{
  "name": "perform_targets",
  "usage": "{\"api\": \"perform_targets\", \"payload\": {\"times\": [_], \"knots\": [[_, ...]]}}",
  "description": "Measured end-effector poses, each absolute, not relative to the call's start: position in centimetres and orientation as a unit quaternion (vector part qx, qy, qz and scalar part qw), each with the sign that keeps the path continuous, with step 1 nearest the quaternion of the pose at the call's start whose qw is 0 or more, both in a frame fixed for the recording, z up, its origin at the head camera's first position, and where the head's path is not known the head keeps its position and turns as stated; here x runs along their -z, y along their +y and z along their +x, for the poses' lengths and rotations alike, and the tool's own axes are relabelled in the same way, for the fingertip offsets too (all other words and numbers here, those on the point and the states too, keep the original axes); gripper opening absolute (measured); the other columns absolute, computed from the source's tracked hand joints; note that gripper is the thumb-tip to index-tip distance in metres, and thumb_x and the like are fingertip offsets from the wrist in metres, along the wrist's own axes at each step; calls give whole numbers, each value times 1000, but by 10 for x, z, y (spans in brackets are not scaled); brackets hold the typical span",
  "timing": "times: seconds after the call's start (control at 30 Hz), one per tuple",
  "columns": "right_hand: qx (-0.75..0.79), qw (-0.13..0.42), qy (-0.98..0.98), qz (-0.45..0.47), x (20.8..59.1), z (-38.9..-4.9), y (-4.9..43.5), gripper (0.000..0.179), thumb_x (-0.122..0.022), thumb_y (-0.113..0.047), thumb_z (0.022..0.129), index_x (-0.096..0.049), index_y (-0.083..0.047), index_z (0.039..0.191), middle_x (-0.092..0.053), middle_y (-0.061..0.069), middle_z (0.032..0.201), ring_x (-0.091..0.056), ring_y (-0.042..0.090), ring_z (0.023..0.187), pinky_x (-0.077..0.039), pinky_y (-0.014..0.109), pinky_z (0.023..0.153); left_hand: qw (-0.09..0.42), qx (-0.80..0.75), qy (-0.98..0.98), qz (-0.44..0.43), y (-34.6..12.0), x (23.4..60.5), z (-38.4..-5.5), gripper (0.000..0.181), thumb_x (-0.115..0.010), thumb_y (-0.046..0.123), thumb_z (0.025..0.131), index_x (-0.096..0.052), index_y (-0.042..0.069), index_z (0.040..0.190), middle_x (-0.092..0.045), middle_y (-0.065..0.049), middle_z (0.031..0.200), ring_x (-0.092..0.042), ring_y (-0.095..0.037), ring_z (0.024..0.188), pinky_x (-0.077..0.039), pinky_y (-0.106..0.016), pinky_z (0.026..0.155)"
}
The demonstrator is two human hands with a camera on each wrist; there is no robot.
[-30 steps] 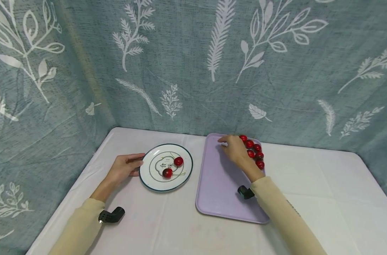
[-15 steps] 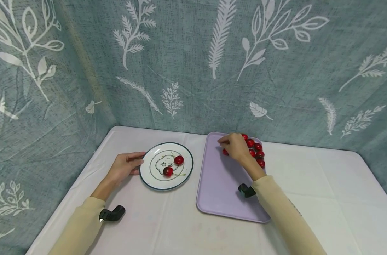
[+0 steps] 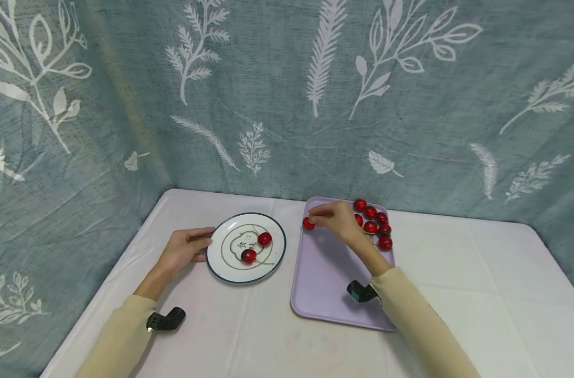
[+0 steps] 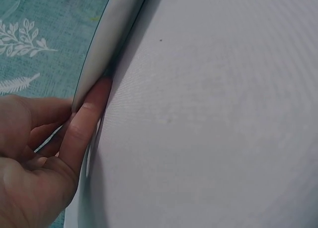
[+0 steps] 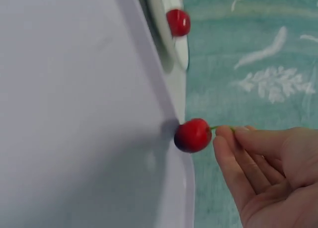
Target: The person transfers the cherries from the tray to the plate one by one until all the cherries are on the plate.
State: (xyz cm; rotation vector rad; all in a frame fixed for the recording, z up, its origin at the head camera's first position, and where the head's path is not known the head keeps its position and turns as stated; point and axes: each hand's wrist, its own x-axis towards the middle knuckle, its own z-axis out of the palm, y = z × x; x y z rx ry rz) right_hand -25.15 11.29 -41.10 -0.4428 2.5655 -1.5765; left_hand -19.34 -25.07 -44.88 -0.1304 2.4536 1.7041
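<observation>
My right hand [image 3: 338, 220] pinches a red cherry by its thin green stem between thumb and fingertips. This cherry [image 5: 194, 135] hangs by the left edge of the lilac tray [image 3: 315, 283]. At the left, my left hand [image 3: 187, 247] holds the rim of a white plate [image 3: 223, 268] with a dark edge; the left wrist view shows its thumb and fingers at that rim. On the plate lie two stemmed cherries, one toward the back right [image 3: 264, 239] and one nearer the front [image 3: 248, 256].
Several more cherries [image 3: 370, 227] are grouped in the tray's back right corner, partly behind my right hand. Plate and tray stand side by side on a white tablecloth [image 3: 249, 336]. A teal curtain [image 3: 277, 94] with white leaf prints rises behind the table.
My right hand has moved left across the tray, away from the cherry group, with a cherry hanging from its fingers. The left hand and the plate stay in place.
</observation>
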Motion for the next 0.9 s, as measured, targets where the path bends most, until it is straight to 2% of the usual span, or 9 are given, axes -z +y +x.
{"api": "perform_targets", "payload": {"times": [0.2, 0.37, 0.57, 0.9], "knots": [[608, 102, 777, -126, 408, -244, 100, 25, -63, 5, 92, -66, 13, 115, -70, 25, 108, -70, 27, 96, -58, 41, 87, 73, -559, 824, -50, -250, 449, -195, 43, -54, 3, 99, -48, -6, 140, -48, -30, 140, -63, -3, 85, -60, -24, 70], [641, 106, 752, -113, 403, -241, 91, 25, -61, 6, 93, -65, 13, 116, -68, 25, 112, -69, 27, 100, -54, 50, 93, 71, -561, 823, -49, -247, 448, -196, 43, -53, 2, 98, -48, -6, 140, -47, -30, 140, -63, -3, 86, -60, -24, 71], [653, 104, 742, -107, 403, -240, 76, 19, -62, 7, 92, -70, 10, 109, -70, 22, 110, -70, 23, 96, -54, 48, 93, 74, -569, 818, -48, -248, 448, -193, 43, -53, 2, 99, -47, -7, 140, -45, -29, 143, -63, -1, 88, -60, -24, 72], [663, 108, 729, -127, 408, -233, 35, 19, -64, 7, 90, -71, 11, 107, -71, 24, 103, -71, 27, 94, -59, 39, 85, 69, -570, 817, -55, -248, 448, -191, 43, -54, 3, 99, -48, -7, 140, -47, -30, 140, -63, 0, 87, -60, -24, 72]]}}
